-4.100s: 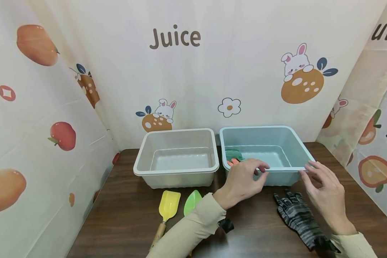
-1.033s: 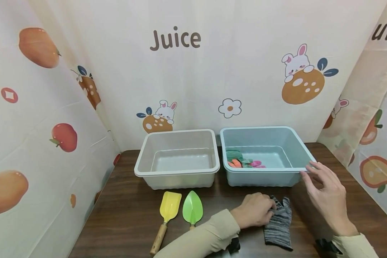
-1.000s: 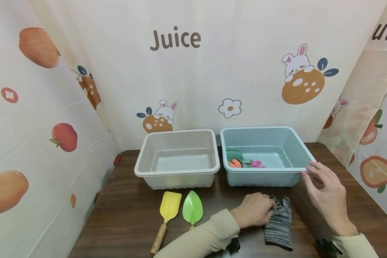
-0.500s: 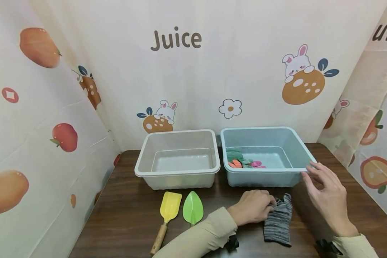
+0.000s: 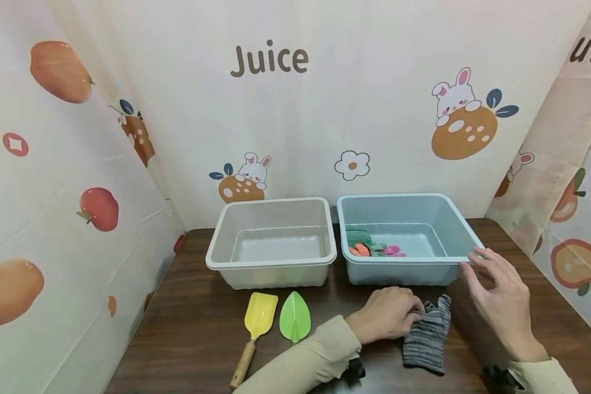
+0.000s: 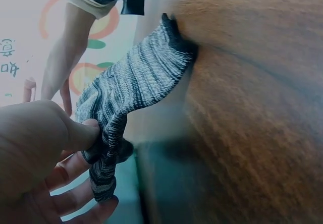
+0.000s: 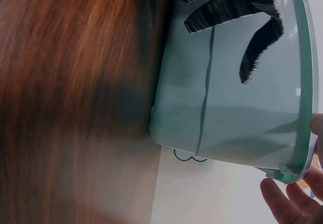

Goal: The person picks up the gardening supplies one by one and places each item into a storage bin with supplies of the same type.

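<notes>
A grey-and-black striped knit glove (image 5: 426,340) is pinched between the thumb and fingers of my left hand (image 5: 388,314), in front of the blue bin. In the left wrist view the glove (image 6: 144,70) is raised off the table, its dark cuff pointing away from the fingers. My right hand (image 5: 501,303) grips the front right corner of the blue bin (image 5: 404,273), thumb at the front and fingers on the rim. Inside that bin's left end lie green cloth (image 5: 357,237), an orange piece (image 5: 361,249) and a pink piece (image 5: 393,250), partly hidden by the wall.
Left of the blue bin stands a grey-white bin (image 5: 278,276). A yellow toy shovel (image 5: 260,314) and a green toy trowel (image 5: 294,318) lie in front of it, the trowel's handle hidden by my left sleeve. Printed curtain (image 5: 295,120) closes the back and sides of the brown table (image 5: 177,328).
The left hand has gone from the blue bin's front to the glove, which has turned and shifted left. Pink fabric has come into view in the bin. The right hand stays put.
</notes>
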{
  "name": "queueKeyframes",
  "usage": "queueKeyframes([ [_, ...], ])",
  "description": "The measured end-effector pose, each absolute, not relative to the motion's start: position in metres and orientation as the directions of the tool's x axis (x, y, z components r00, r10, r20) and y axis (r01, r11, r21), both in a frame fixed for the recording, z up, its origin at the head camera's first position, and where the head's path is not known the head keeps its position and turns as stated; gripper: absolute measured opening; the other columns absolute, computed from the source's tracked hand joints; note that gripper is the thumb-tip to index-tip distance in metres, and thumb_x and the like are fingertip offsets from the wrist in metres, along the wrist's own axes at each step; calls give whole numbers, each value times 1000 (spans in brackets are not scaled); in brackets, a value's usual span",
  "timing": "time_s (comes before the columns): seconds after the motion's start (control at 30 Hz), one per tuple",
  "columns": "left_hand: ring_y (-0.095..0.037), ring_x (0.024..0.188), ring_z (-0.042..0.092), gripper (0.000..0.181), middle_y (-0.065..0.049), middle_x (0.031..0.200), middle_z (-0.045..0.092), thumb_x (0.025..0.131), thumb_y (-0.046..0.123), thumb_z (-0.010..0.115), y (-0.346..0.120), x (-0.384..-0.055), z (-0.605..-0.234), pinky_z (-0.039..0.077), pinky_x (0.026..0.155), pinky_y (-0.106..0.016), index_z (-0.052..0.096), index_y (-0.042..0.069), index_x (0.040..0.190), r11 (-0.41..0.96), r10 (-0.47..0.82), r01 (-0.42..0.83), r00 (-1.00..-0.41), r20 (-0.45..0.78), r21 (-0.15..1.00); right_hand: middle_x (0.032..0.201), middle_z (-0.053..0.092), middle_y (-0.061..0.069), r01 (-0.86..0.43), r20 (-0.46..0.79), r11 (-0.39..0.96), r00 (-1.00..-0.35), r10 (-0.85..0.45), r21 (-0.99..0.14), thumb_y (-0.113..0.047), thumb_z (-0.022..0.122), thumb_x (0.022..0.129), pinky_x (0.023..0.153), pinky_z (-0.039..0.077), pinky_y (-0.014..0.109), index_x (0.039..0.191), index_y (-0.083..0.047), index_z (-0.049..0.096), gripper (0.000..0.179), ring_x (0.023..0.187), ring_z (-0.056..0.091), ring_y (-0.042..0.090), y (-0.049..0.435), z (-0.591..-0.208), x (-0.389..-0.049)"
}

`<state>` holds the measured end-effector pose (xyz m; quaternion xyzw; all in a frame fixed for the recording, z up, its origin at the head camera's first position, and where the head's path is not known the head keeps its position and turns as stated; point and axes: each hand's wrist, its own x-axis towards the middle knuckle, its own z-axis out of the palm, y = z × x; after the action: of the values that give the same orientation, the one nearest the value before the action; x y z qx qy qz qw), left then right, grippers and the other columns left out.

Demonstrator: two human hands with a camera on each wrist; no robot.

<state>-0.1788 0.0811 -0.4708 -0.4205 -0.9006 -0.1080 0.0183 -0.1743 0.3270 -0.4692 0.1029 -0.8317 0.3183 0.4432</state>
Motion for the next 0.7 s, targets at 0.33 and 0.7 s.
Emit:
queueKeyframes([
  [0.33, 8, 94, 63, 20, 23, 110, 71, 106, 38, 66, 79, -178, -462, 48, 76, -9, 79, 37, 122, 605, 746, 755, -648, 150, 255, 122, 74, 29, -457, 808, 777, -579, 110, -434, 8, 88, 74, 115, 30, 5, 114, 6, 79, 41, 138, 45, -16, 326, -468, -174],
  [0.7, 11, 80, 56, 19, 23, 101, 70, 105, 39, 67, 78, -179, -452, 43, 68, -8, 80, 36, 119, 578, 738, 763, -640, 215, 289, 124, 74, 27, -450, 806, 782, -581, 112, -432, 11, 88, 73, 106, 32, -1, 114, 6, 79, 42, 136, 51, -7, 326, -468, -173],
])
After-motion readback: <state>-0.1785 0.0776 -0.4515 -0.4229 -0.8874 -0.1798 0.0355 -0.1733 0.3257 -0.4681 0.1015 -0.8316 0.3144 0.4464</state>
